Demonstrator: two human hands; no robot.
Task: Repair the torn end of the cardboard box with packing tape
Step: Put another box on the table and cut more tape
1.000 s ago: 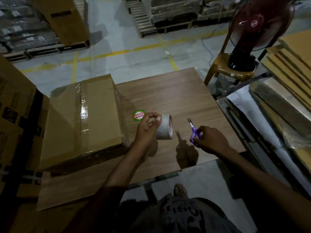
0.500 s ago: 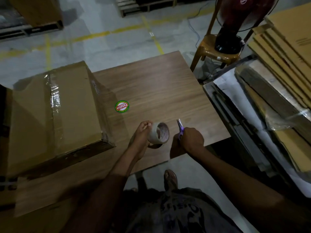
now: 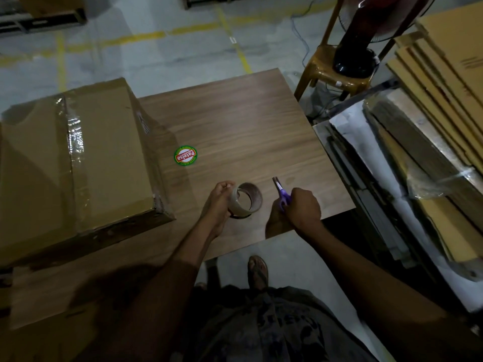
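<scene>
Dark printed shirt (image 3: 274,325), bare forearms (image 3: 347,259), one strapped sandal (image 3: 258,270) showing.

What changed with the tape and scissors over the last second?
The left hand drew the tape roll back from the sticker toward the near edge of the table and turned it, so its hollow core now faces the camera. The roll is closer to the scissors. Unchanged: right hand grips the scissors; cardboard box stays put.

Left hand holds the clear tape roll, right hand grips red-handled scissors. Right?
No: in the head view the small scissors in the right hand have purple handles, not red. The left hand does hold the clear tape roll.
</scene>
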